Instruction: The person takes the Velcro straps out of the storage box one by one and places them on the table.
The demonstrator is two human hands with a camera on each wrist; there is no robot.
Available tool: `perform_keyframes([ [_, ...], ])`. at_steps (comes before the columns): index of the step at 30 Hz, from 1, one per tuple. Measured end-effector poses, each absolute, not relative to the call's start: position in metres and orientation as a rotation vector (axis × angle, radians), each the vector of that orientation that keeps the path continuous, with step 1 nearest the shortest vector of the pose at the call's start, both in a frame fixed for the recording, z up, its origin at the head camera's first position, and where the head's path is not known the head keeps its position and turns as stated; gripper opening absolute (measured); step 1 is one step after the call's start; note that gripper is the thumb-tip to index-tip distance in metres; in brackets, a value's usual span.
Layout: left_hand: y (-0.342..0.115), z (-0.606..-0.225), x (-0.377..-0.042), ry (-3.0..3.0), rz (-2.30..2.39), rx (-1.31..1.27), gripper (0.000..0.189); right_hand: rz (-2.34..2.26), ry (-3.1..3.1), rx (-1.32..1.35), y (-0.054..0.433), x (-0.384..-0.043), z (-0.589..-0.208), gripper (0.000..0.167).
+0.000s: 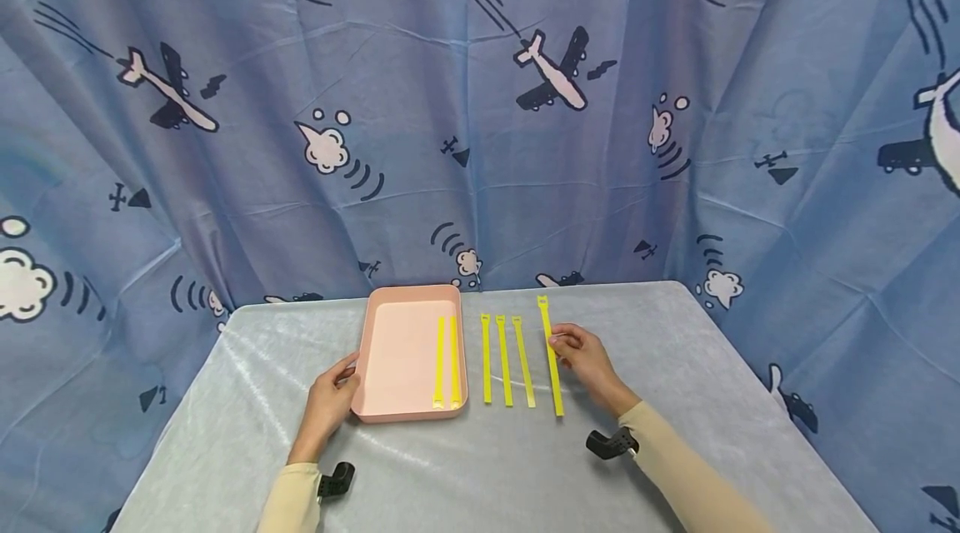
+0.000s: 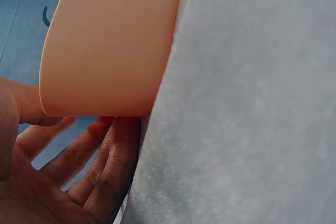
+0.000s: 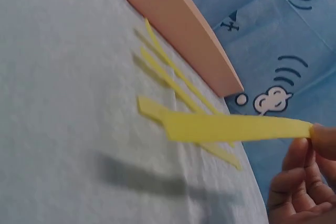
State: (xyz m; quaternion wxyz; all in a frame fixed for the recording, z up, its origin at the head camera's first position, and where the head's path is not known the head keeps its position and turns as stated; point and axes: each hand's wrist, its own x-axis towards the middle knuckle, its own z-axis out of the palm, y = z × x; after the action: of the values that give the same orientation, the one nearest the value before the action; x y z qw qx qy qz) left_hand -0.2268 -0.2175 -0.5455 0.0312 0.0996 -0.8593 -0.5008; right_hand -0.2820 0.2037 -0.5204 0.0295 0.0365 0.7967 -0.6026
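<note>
My left hand (image 1: pixel 330 404) touches the left side of a shallow pink tray (image 1: pixel 401 291), its fairly straight fingers (image 2: pixel 107 161) against the outer wall and the thumb up by the rim. My right hand (image 1: pixel 588 360) pinches a yellow strap with a slotted head (image 1: pixel 551 358) between thumb and fingertips. In the right wrist view, that strap (image 3: pixel 226 128) slants above the table, with a shadow below. Left of it, several similar straps (image 1: pixel 504 362) lie in a row on the table. Two more yellow straps (image 1: pixel 440 362) lie inside the tray, along its right side.
A light grey cloth (image 1: pixel 465 475) covers the table, whose far edge (image 1: pixel 615 284) runs close to a blue patterned curtain (image 1: pixel 420 183). Black wrist cameras (image 1: pixel 337 479) are strapped on both forearms.
</note>
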Motion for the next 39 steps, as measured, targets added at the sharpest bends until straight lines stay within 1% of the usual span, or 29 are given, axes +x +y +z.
perform_keyframes([
  [16,-0.217,-0.545,-0.227,-2.637,-1.565,0.312,0.046,-1.705,2.473,0.146,0.212,-0.307,-0.535,0.027],
  [26,-0.216,-0.545,-0.226,-2.638,-1.581,0.324,0.046,-1.706,2.488,0.187,0.214,-0.316,-0.547,0.024],
  [33,-0.215,-0.545,-0.227,-2.635,-1.573,0.325,0.046,-1.617,2.561,0.23,0.213,-0.322,-0.554,0.02],
  [39,-0.215,-0.544,-0.226,-2.635,-1.559,0.319,0.045,-1.555,2.621,0.25,0.21,-0.325,-0.556,0.02],
])
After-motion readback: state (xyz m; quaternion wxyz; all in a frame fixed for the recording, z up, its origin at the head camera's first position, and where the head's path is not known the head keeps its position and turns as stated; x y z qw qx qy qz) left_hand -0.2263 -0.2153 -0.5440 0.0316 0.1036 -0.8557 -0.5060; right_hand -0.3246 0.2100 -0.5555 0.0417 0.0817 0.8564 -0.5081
